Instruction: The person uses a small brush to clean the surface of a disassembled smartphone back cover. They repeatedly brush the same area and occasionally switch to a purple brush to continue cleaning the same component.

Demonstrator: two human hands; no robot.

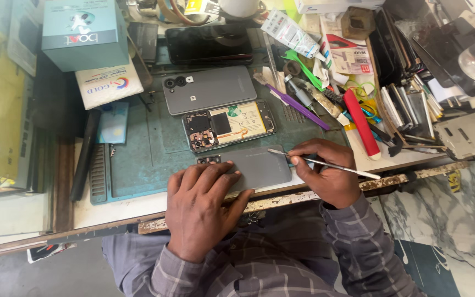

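The left hand (pixel 202 206) lies palm down, fingers spread a little and pressed flat, its wrist coming straight up from a checked sleeve near the body. The right hand (pixel 325 173) sits just beside it, curled into a pinch with thumb and fingertips closed as on a pen, knuckles turned outward. Both forearms angle in from below, the right elbow held wider than the left
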